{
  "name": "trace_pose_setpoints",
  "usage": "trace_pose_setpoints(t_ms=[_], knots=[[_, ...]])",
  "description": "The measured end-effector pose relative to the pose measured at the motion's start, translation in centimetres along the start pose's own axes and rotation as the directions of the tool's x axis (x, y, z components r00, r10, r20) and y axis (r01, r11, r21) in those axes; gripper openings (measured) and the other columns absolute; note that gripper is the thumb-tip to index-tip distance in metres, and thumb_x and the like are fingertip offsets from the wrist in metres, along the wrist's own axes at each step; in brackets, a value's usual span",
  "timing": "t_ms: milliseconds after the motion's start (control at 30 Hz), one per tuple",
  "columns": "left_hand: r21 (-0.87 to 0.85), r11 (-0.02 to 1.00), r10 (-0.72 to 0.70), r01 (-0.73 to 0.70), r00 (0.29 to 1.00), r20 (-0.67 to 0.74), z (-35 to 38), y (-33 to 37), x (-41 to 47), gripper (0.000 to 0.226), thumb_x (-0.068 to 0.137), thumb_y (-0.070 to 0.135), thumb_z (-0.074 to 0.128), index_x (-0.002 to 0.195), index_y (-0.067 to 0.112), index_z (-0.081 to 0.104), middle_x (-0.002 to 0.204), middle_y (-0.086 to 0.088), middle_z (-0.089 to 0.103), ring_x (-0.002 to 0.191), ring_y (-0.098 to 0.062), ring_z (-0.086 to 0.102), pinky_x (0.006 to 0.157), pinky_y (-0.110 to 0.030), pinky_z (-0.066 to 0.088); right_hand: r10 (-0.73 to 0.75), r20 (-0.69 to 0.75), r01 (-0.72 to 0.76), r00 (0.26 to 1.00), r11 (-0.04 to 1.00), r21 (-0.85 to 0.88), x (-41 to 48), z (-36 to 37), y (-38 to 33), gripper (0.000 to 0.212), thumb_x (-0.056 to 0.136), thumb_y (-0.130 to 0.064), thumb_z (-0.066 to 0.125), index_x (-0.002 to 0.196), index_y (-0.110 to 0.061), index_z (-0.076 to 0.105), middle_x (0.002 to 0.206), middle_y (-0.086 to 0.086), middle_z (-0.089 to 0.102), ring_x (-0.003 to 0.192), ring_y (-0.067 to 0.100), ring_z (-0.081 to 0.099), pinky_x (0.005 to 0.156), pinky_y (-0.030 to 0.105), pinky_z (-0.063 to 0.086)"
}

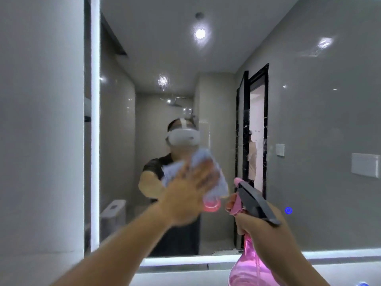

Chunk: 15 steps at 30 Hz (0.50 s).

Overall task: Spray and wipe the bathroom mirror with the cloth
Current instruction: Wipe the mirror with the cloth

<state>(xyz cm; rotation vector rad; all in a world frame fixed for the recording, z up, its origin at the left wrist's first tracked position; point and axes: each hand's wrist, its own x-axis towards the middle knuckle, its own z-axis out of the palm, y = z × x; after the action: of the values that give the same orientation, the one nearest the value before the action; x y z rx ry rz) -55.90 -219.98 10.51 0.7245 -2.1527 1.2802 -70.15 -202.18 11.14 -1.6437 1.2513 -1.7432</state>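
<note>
A large bathroom mirror (309,120) with a lit white border fills most of the view. My left hand (191,188) presses a pale blue-white cloth (221,183) flat against the glass near the middle; the hand is blurred by motion. My right hand (259,230) grips the neck of a pink spray bottle (249,269) with a dark grey trigger head (255,201), held upright just in front of the mirror's lower edge, its nozzle facing the glass. Fine droplets and streaks show on the glass to the right of the cloth.
A grey wall (41,141) stands to the left of the mirror's lit edge (95,120). The mirror's lit bottom strip (185,260) runs above a white ledge. The glass reflects a person in a headset, a black-framed doorway, a toilet and ceiling lights.
</note>
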Motion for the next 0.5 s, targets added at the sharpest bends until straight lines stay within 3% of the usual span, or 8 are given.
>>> trace_pose_setpoints(t_ms=[100,167,200,267,333,400,467,500], knots=[[0.05,0.922,0.36,-0.384,0.898,0.253,1.4,2.2,-5.3,0.064,0.082,0.04,0.042,0.143,0.034,0.027,0.153,0.007,0.033,0.144,-0.017,0.014,0.118,-0.053,0.003,0.027,0.043,-0.027,0.999,1.0,0.014,0.3,-0.1,-0.2,0.049,0.055,-0.002,0.052,0.101,-0.011,0.066,0.031,-0.009,0.04,0.033,0.004,0.03,0.035,0.008,0.029],[0.086,0.913,0.374,-0.399,0.902,0.215,0.7,-0.8,-4.8,0.065,0.079,0.039,0.044,0.142,0.035,0.031,0.152,0.01,0.032,0.143,-0.013,0.018,0.119,-0.048,0.004,0.021,0.016,-0.02,1.0,0.999,-0.033,0.8,-0.6,0.0,0.052,0.06,0.001,0.054,0.109,-0.016,0.065,0.033,-0.009,0.042,0.037,0.005,0.031,0.036,0.008,0.029],[0.116,0.943,0.295,-0.311,0.945,0.139,-0.1,-2.6,-3.5,0.067,0.078,0.036,0.043,0.144,0.032,0.031,0.152,0.006,0.03,0.143,-0.015,0.02,0.118,-0.045,0.004,0.009,0.002,-0.009,1.0,0.999,-0.047,0.9,-1.0,-0.1,0.052,0.061,0.0,0.054,0.108,-0.02,0.065,0.036,-0.008,0.041,0.041,0.007,0.03,0.038,0.01,0.03],[0.121,0.993,0.001,0.003,0.999,-0.037,-2.7,-6.6,0.3,0.069,0.08,0.033,0.039,0.147,0.022,0.022,0.154,-0.004,0.021,0.143,-0.026,0.02,0.116,-0.045,0.006,0.0,-0.004,-0.001,1.0,0.997,-0.072,1.1,-2.0,-0.2,0.045,0.061,-0.003,0.053,0.099,-0.024,0.066,0.039,-0.008,0.04,0.042,0.007,0.029,0.04,0.012,0.03],[0.043,0.959,-0.273,0.279,0.955,-0.114,-5.0,-10.2,4.7,0.066,0.086,0.04,0.022,0.145,0.021,0.002,0.156,-0.008,0.004,0.145,-0.026,0.005,0.115,-0.046,-0.001,0.007,0.018,-0.006,1.0,0.998,-0.07,1.3,-2.9,-0.3,0.034,0.062,-0.002,0.055,0.088,-0.023,0.062,0.035,-0.009,0.041,0.038,0.005,0.029,0.038,0.012,0.028],[-0.053,0.869,-0.494,0.492,0.866,-0.078,-5.9,-11.6,8.8,0.064,0.087,0.045,0.007,0.143,0.025,-0.014,0.157,-0.006,-0.013,0.141,-0.017,-0.018,0.112,-0.044,-0.015,0.023,0.033,-0.021,0.999,0.997,-0.068,1.5,-3.6,-0.1,0.028,0.073,0.007,0.054,0.081,-0.019,0.061,0.036,-0.008,0.043,0.036,0.004,0.035,0.037,0.011,0.031],[-0.102,0.821,-0.57,0.562,0.817,-0.086,-5.3,-9.8,11.1,0.065,0.088,0.039,0.011,0.143,0.028,-0.021,0.157,-0.005,-0.019,0.138,-0.017,-0.026,0.108,-0.042,-0.026,0.018,0.026,-0.016,1.0,0.999,-0.042,1.8,-4.1,0.3,0.034,0.072,0.011,0.052,0.076,-0.022,0.061,0.034,-0.009,0.041,0.033,0.003,0.034,0.036,0.012,0.031],[-0.069,0.859,-0.512,0.507,0.852,-0.113,-4.5,-8.1,11.0,0.067,0.088,0.037,0.014,0.142,0.029,-0.025,0.157,-0.005,-0.019,0.14,-0.019,-0.026,0.108,-0.041,-0.028,0.007,0.033,-0.005,0.999,0.999,-0.044,1.9,-4.1,0.5,0.039,0.07,0.01,0.052,0.081,-0.026,0.061,0.035,-0.009,0.038,0.035,0.003,0.03,0.036,0.013,0.029]])
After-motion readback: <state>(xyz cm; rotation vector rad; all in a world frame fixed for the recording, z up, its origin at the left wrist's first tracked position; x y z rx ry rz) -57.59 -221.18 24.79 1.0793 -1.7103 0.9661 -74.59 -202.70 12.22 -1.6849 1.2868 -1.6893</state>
